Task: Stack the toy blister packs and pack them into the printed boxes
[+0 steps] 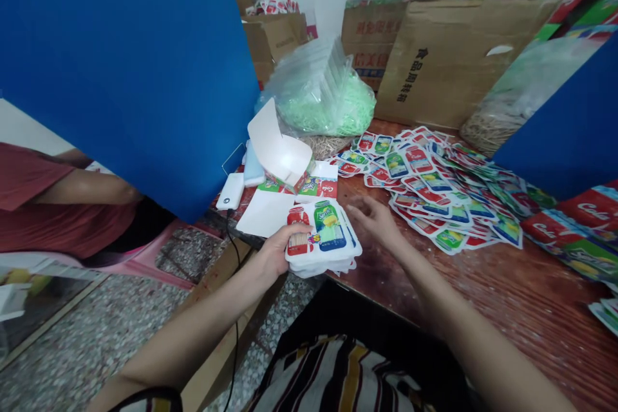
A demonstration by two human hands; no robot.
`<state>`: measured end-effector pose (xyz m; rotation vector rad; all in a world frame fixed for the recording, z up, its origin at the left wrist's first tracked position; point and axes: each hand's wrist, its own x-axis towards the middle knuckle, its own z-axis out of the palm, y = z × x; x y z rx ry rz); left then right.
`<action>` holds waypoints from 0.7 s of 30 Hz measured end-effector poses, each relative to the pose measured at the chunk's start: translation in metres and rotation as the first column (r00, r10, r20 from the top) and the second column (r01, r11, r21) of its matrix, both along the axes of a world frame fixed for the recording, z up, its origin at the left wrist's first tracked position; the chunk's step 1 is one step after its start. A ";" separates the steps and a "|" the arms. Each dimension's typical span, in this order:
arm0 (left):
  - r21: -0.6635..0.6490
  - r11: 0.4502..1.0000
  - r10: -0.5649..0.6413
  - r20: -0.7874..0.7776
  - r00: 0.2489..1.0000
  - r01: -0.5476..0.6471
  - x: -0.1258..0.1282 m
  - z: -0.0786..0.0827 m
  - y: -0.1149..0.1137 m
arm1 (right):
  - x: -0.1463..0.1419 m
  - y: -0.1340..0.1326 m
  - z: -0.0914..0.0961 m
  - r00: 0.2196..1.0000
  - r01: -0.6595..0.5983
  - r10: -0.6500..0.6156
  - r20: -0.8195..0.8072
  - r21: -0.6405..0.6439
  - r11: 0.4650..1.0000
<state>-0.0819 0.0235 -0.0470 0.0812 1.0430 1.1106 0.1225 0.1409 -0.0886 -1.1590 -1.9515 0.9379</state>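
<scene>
My left hand (277, 251) grips a thick stack of printed packets (331, 232) at its left side, thumb on top. The top packet shows a red cola picture and a green and blue Sprite picture on white. Just right of the stack is my right hand (379, 222), its fingers loosely bent and apart, with nothing seen in it. Beyond it spreads a large loose heap of similar packets (429, 183). An open white-lined carton (284, 158) stands behind the stack, near a flat printed card (321, 183).
A white power bank (230, 191) with a black cable lies at the table's left edge. Behind are a clear bag of green shreds (333, 100) and cardboard boxes (449, 58). Blue panels (130, 64) flank the table (483, 296). Another person's arm (87, 193) shows at left.
</scene>
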 end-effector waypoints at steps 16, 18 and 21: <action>0.036 0.985 0.160 0.136 0.978 -0.166 -0.058 0.022 -0.037 | -0.130 0.051 0.036 0.621 -0.569 0.032 0.783 0.423 0.705; 0.045 0.985 0.161 0.146 0.976 -0.169 -0.058 0.028 -0.037 | -0.121 0.044 0.045 0.614 -0.589 0.022 0.789 0.440 0.678; 0.038 0.983 0.173 0.167 0.971 -0.182 -0.057 0.037 -0.038 | -0.097 0.025 0.061 0.605 -0.590 -0.058 0.794 0.496 0.637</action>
